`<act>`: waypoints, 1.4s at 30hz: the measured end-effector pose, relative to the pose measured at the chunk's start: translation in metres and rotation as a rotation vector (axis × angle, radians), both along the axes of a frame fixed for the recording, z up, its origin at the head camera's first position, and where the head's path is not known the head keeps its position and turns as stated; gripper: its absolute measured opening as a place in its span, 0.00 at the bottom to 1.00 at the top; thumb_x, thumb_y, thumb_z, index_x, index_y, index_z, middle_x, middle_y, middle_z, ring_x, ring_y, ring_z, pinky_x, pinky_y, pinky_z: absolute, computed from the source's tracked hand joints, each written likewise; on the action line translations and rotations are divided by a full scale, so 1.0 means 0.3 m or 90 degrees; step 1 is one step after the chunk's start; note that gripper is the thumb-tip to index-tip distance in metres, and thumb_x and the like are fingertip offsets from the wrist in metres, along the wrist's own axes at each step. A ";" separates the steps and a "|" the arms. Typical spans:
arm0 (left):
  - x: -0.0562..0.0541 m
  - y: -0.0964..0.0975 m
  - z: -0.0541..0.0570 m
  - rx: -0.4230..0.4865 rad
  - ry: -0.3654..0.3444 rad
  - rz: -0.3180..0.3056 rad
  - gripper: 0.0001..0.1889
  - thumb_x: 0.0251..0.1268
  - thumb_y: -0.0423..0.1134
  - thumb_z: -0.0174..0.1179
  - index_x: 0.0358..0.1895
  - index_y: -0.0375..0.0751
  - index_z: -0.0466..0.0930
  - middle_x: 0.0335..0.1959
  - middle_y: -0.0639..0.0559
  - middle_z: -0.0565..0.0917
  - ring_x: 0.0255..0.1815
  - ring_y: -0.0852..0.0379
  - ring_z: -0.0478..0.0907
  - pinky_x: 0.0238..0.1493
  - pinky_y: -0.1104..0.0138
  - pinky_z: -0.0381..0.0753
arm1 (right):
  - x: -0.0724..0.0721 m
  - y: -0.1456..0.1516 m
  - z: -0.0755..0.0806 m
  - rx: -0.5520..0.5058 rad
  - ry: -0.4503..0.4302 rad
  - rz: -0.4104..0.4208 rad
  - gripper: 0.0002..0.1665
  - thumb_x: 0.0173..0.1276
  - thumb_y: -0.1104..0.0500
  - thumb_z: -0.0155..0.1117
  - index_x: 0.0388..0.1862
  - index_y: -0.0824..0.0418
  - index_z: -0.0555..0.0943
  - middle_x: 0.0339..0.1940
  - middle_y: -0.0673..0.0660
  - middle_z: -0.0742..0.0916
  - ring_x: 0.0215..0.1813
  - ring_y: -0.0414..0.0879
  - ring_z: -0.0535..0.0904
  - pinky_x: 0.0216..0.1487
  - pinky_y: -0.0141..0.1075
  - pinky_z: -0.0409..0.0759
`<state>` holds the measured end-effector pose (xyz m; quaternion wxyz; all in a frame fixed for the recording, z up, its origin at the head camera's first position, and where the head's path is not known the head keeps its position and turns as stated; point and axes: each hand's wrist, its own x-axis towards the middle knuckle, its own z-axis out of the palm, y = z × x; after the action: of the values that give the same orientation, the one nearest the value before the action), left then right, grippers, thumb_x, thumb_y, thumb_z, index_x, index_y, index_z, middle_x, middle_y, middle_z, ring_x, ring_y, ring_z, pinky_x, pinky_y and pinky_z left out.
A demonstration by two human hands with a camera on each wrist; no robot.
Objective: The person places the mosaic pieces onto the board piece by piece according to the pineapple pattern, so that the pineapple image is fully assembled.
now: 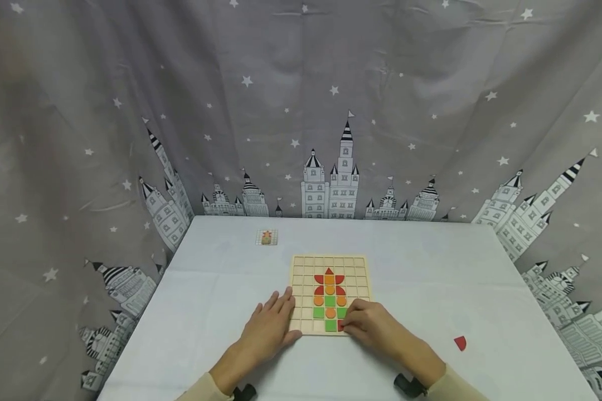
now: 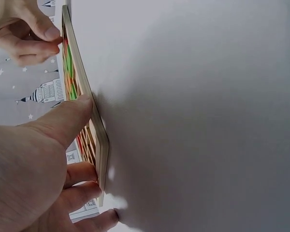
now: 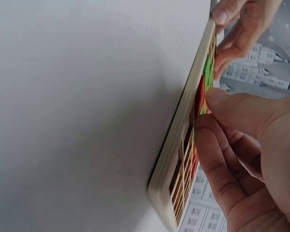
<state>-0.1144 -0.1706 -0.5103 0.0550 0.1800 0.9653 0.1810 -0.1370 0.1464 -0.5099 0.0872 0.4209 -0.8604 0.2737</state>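
A wooden grid board [image 1: 303, 273] lies on the white table, with red, orange and green flat pieces set in its squares. My left hand [image 1: 268, 327] rests at the board's left edge, fingers extended and thumb near the front left corner. At the front of the board, my right hand [image 1: 378, 328] pinches a red piece [image 3: 199, 94] between thumb and fingertips. That piece sits beside a green square [image 1: 330, 325] in the front row; its full outline is hidden by the fingers. Orange discs [image 1: 330, 313] and several green squares lie just behind it.
One red quarter-round piece [image 1: 460, 343] lies on the table [image 1: 431, 278] to the right of my right hand. A small picture card [image 1: 266, 238] lies behind the board to the left. A grey curtain [image 1: 281, 111] with printed castles and stars hangs behind the table.
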 end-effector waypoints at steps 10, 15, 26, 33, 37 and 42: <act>0.009 0.005 0.008 0.004 -0.014 0.012 0.45 0.80 0.59 0.76 0.87 0.34 0.73 0.94 0.37 0.69 0.92 0.26 0.69 0.82 0.22 0.74 | 0.043 0.167 0.014 -0.042 -0.033 -0.149 0.16 0.62 0.71 0.91 0.46 0.59 0.97 0.45 0.49 0.93 0.42 0.38 0.91 0.44 0.33 0.94; 0.009 0.002 0.009 0.006 -0.010 0.012 0.45 0.79 0.59 0.77 0.86 0.34 0.74 0.93 0.37 0.70 0.92 0.26 0.70 0.81 0.21 0.75 | 0.065 0.287 0.018 -0.032 0.016 -0.232 0.22 0.55 0.70 0.95 0.47 0.56 0.97 0.45 0.46 0.91 0.39 0.37 0.87 0.39 0.31 0.90; 0.006 0.003 0.013 0.008 -0.015 0.012 0.45 0.80 0.59 0.76 0.87 0.33 0.73 0.94 0.36 0.68 0.93 0.26 0.68 0.83 0.22 0.74 | 0.133 0.582 0.038 0.050 -0.063 -0.383 0.29 0.55 0.54 0.99 0.56 0.51 0.97 0.50 0.50 0.89 0.38 0.31 0.77 0.35 0.31 0.79; -0.002 -0.001 0.006 0.004 -0.016 0.012 0.45 0.81 0.59 0.75 0.87 0.34 0.72 0.94 0.38 0.68 0.93 0.27 0.67 0.84 0.22 0.73 | 0.167 0.712 0.010 0.039 -0.117 -0.412 0.30 0.54 0.54 0.99 0.56 0.53 0.97 0.45 0.48 0.85 0.34 0.28 0.71 0.33 0.30 0.72; -0.004 -0.002 0.006 0.003 -0.014 0.011 0.45 0.81 0.60 0.75 0.87 0.34 0.73 0.94 0.38 0.68 0.94 0.28 0.67 0.84 0.23 0.73 | 0.178 0.738 -0.001 0.029 -0.131 -0.425 0.25 0.54 0.57 0.99 0.51 0.52 0.97 0.38 0.43 0.82 0.33 0.28 0.72 0.33 0.29 0.71; 0.000 -0.004 -0.007 0.008 -0.017 0.012 0.46 0.80 0.60 0.75 0.87 0.34 0.73 0.94 0.37 0.68 0.93 0.27 0.68 0.84 0.22 0.73 | 0.175 0.739 -0.002 0.011 -0.144 -0.422 0.20 0.55 0.61 0.97 0.45 0.53 0.96 0.31 0.38 0.86 0.31 0.27 0.74 0.33 0.25 0.74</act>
<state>-0.1143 -0.1717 -0.5125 0.0651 0.1685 0.9650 0.1900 -0.0845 0.3682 -0.5106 0.0716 0.0865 -0.9568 0.2680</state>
